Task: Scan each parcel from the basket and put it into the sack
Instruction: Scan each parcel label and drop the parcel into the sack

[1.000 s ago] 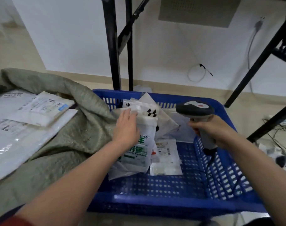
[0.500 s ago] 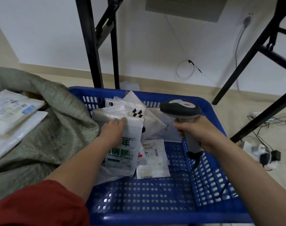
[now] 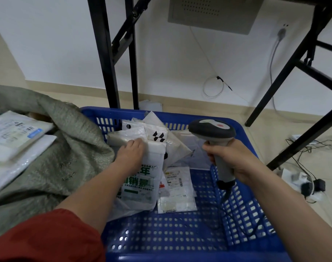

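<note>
- I've got the grey-green sack slumped against the blue basket's left edge.
- The green-printed parcel is in its back-left corner with my left hand on top; whether it's gripping, I can't tell.
- My right hand is clenched round the scanner, near the back-right corner.

Perforated blue plastic basket, glossy plastic parcels, coarse, seemingly woven sack

Black table legs — coiled cable
</note>
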